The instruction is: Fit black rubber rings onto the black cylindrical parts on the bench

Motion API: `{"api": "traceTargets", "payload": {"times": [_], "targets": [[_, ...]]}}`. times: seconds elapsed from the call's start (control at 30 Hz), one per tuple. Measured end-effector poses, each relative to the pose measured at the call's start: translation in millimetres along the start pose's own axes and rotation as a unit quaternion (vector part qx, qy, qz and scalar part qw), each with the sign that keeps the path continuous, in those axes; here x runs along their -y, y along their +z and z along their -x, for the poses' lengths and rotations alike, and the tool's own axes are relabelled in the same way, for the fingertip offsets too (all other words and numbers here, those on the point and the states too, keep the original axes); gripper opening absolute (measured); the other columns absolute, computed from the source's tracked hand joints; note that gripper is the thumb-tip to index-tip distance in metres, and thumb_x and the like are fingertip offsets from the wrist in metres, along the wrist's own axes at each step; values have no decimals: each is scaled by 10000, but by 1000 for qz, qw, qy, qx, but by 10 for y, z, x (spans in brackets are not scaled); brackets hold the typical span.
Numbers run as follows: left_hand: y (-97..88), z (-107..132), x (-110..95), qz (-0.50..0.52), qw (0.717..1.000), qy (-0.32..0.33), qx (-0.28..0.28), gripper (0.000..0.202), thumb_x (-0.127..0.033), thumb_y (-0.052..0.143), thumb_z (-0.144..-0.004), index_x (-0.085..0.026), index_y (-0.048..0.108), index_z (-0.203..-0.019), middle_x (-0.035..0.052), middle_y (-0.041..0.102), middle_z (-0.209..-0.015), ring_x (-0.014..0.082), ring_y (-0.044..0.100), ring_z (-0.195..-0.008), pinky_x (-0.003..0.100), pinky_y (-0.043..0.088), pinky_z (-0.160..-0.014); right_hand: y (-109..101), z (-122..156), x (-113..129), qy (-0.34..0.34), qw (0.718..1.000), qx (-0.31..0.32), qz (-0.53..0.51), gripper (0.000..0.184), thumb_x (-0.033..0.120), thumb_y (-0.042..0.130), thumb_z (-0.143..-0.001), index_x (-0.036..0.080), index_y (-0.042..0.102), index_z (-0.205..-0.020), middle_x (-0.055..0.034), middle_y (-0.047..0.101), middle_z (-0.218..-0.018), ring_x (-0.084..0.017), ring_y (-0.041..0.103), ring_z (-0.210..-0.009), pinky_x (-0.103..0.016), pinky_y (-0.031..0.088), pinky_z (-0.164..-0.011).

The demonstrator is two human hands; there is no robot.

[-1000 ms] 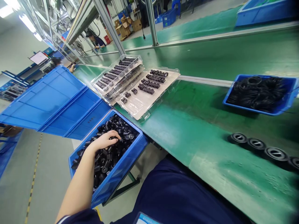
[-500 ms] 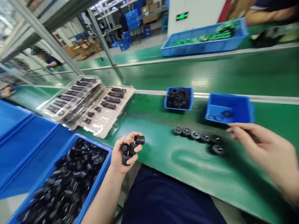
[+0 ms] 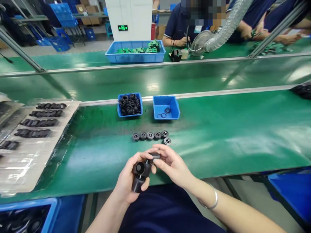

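- Head view, looking down over a green conveyor bench (image 3: 218, 152), near edge of the bench just beyond both wrists
- Left hand (image 3: 128, 181): closed, fingers wrapped around a cluster of black cylindrical rubber sleeves (image 3: 139, 170), gripping it firmly
- Right hand (image 3: 172, 165): partly open, fingertips (image 3: 157, 161) pinching the upper sleeve from the right; silver bangle (image 3: 213, 201) on that wrist
- Sleeves: held between both hands, above the near part of the bench, one pointing down and one to the right
- Just far of the hands: row of black ring-faced parts (image 3: 150, 136), one more (image 3: 167, 141) lying just near the row's right end
- Farther on: blue bin (image 3: 130, 115) heaped with black rings; to its right, a second blue bin (image 3: 160, 106) holding a few thin black O-rings (image 3: 162, 115)
- Left: clear plastic tray (image 3: 31, 168) with rows of black parts
- Near left: blue crate (image 3: 52, 207) of dark parts
- Across the far bench: blue tray (image 3: 134, 60) of green circuit boards; a co-worker (image 3: 177, 29) beyond it
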State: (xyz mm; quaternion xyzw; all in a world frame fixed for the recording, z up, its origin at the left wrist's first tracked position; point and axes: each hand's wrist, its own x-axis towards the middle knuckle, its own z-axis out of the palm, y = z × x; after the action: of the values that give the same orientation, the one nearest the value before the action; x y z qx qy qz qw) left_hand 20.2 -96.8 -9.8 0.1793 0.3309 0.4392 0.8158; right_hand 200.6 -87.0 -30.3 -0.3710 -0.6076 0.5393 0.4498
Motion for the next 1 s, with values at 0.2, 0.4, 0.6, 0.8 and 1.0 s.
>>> {"api": "traceTargets", "payload": {"times": [0.2, 0.4, 0.6, 0.8, 1.0], "targets": [[-38, -10, -100, 31, 992, -6, -122, 350, -490, 582, -918, -164, 677, -833, 98, 628, -1117, 141, 630, -772, 130, 361, -339, -436, -221, 94, -149, 909, -70, 382, 229, 312, 656, -946, 217, 593, -1144, -89, 680, -1044, -238, 628, -973, -417, 488, -892], [-109, 25, -116, 81, 994, -40, -68, 295, -425, 581, -921, -147, 676, -947, 79, 597, -938, 129, 603, -722, 128, 360, -342, -564, -376, 83, -226, 794, 85, 558, 229, 293, 604, -985, 199, 617, -1193, -92, 704, -1045, -266, 593, -1031, -462, 382, -937], [-146, 5, -113, 80, 993, -68, -61, 492, -597, 468, -961, -144, 634, -866, 76, 585, -908, 125, 596, -690, 130, 352, -324, -584, -403, 26, -231, 765, 105, 593, 190, 265, 607, -972, 162, 630, -1129, -129, 690, -1079, -299, 579, -1074, -483, 401, -948], [-123, -39, -67, 36, 994, -69, -71, 566, -696, 463, -916, -159, 622, -831, 70, 613, -846, 121, 592, -618, 144, 355, -323, -430, -376, 240, -258, 827, 84, 492, 356, 262, 617, -952, 165, 549, -1287, -162, 648, -1177, -289, 598, -1077, -471, 481, -908], [-188, -58, 86, -193, 968, -27, -156, 664, -827, 436, -824, -189, 597, -737, -25, 491, -475, 111, 465, -332, 211, 365, -323, -68, -344, 365, -387, 717, 201, 543, 373, 111, 459, -995, 140, 536, -1359, -136, 632, -1322, -246, 583, -1086, -412, 505, -905]]}}
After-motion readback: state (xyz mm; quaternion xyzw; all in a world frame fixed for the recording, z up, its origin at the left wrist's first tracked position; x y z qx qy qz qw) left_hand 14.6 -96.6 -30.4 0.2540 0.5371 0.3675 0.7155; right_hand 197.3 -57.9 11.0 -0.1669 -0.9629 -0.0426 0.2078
